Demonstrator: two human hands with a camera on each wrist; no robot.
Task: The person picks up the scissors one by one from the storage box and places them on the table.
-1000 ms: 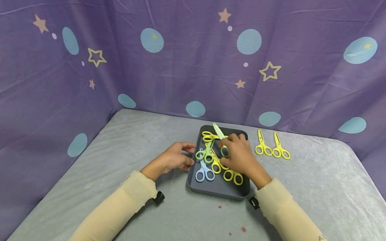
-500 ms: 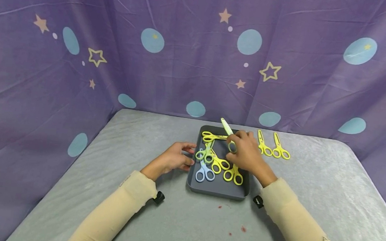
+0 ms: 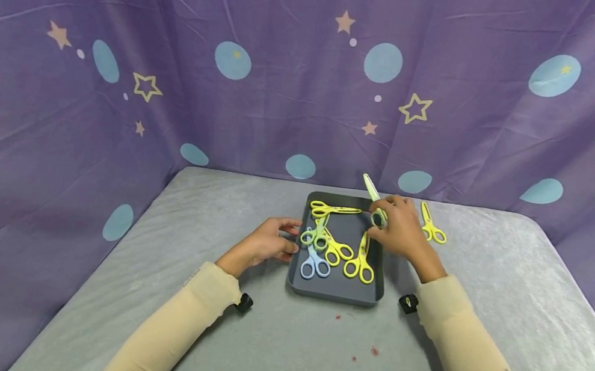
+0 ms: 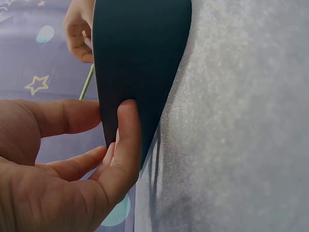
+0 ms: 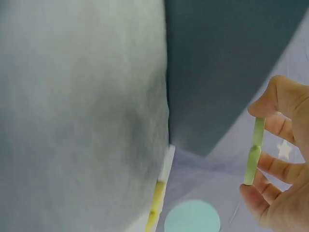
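Observation:
My right hand (image 3: 399,226) pinches a pair of light green scissors (image 3: 371,187) above the right rim of the dark grey tray (image 3: 335,296), blades pointing up and back. In the right wrist view the thumb and fingers of my right hand (image 5: 289,159) hold the green handles (image 5: 254,154). My left hand (image 3: 264,242) rests its fingertips against the tray's left wall; in the left wrist view the fingers of my left hand (image 4: 72,164) touch the outer wall (image 4: 140,58). Inside the tray lie several yellow scissors (image 3: 359,264), green scissors (image 3: 315,236) and blue scissors (image 3: 314,264).
To the right of the tray, yellow scissors (image 3: 432,225) lie on the grey cloth-covered table (image 3: 259,339); my right hand hides the spot beside them. A purple curtain (image 3: 283,117) stands behind the table. Small red marks (image 3: 375,351) show in front of the tray.
My right hand has moved right and back with the green scissors, from over the tray's middle to its right rim, now covering one yellow pair outside. The left hand has stayed in place.

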